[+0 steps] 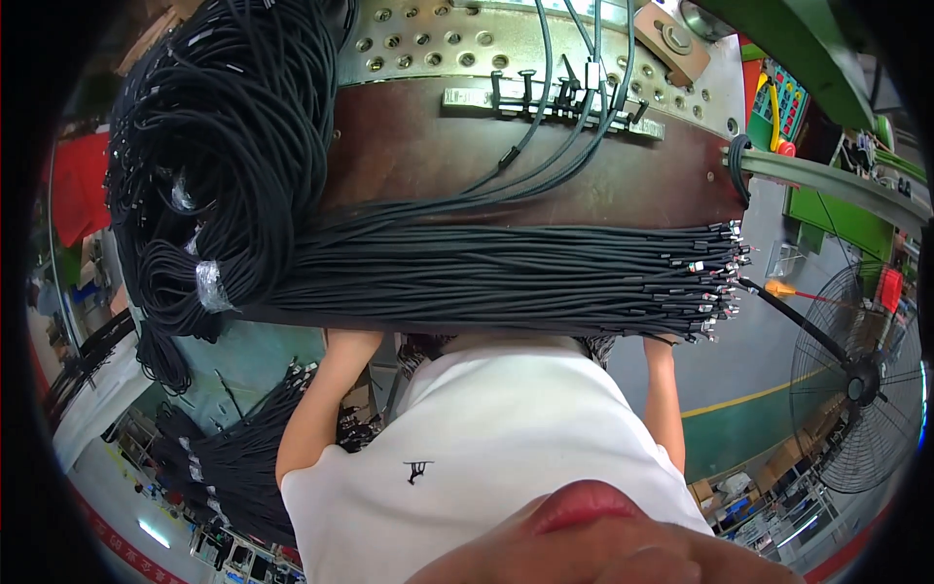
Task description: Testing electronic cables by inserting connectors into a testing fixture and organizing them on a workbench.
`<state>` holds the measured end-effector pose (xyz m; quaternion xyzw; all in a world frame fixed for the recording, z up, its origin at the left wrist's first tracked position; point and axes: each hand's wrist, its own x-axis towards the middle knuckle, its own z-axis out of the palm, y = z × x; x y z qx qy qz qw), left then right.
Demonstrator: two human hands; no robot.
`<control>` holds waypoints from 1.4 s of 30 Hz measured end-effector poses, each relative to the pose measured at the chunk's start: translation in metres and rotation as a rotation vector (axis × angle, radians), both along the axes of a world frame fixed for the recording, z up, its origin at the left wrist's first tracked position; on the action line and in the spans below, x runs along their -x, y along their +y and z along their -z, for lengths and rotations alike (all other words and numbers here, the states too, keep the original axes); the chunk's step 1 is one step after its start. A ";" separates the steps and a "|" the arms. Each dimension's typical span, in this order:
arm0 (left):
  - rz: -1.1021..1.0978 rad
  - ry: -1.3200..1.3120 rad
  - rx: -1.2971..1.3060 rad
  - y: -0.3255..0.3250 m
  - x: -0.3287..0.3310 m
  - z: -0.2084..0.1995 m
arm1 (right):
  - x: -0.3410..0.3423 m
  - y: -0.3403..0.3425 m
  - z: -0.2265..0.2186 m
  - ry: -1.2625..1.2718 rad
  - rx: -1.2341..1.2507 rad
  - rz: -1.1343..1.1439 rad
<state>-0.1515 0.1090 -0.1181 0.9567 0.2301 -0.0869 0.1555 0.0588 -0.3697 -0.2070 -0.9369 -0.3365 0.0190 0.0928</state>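
Observation:
A wide bundle of black cables (467, 277) lies across the front of the brown work surface, its stripped and connector ends (715, 282) gathered at the right. My left forearm (345, 365) reaches to the near edge below the bundle; the hand is hidden there. My right forearm (662, 384) rises to the edge beneath the cable ends, and its fingers are hidden too. At the left the cables run into a large coiled heap (243, 117), with clear plastic wrap (210, 285) around one coil. Whether either hand holds anything does not show.
A metal fixture with black clips (574, 102) stands behind the bundle, several cables running through it. Beyond is a perforated metal plate (428, 44). A black fan (861, 389) stands at the right, near a metal rail (837, 185). More bundled cables (233, 467) lie at lower left.

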 end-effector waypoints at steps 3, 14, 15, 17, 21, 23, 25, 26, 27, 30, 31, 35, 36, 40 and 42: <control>-0.021 -0.013 0.084 0.004 -0.008 -0.001 | 0.000 -0.005 0.008 -0.087 0.025 -0.018; 0.076 -0.029 0.016 0.006 -0.005 0.006 | -0.011 0.020 -0.001 0.081 -0.112 0.093; 0.078 0.037 -0.012 0.005 -0.005 0.007 | -0.011 0.019 0.001 0.140 -0.128 0.125; 0.042 0.155 0.066 -0.001 -0.023 -0.018 | -0.013 0.001 0.015 0.027 0.092 -0.010; 0.230 0.265 0.603 -0.013 -0.035 -0.081 | -0.076 -0.013 -0.056 0.347 -0.789 0.479; 0.359 0.260 0.981 -0.016 -0.047 -0.112 | -0.117 0.009 -0.116 -0.106 -0.718 0.454; 0.495 0.076 1.181 -0.021 -0.070 -0.131 | -0.140 0.035 -0.156 -0.088 -0.745 0.295; 0.554 -0.048 1.203 -0.031 -0.089 -0.135 | -0.148 0.072 -0.173 -0.022 -0.705 0.157; 0.633 -0.176 1.101 -0.045 -0.105 -0.137 | -0.156 0.122 -0.191 -0.094 -0.551 -0.127; 0.778 -0.593 0.593 -0.091 -0.153 -0.125 | -0.174 0.229 -0.186 0.025 -0.435 -0.375; 0.719 -0.566 0.425 -0.094 -0.165 -0.120 | -0.179 0.252 -0.178 0.165 -0.413 -0.343; 0.457 -0.227 -0.097 -0.043 -0.143 -0.110 | -0.211 0.272 -0.164 0.478 -0.432 -0.291; 0.428 -0.133 -0.091 -0.016 -0.133 -0.118 | -0.214 0.266 -0.155 0.532 -0.674 -0.292; 0.376 -0.260 -0.078 0.038 -0.104 -0.114 | -0.210 0.270 -0.158 0.025 -0.488 -0.287; 0.365 -0.334 -0.174 0.049 -0.117 -0.109 | -0.206 0.273 -0.166 -0.320 -0.541 -0.490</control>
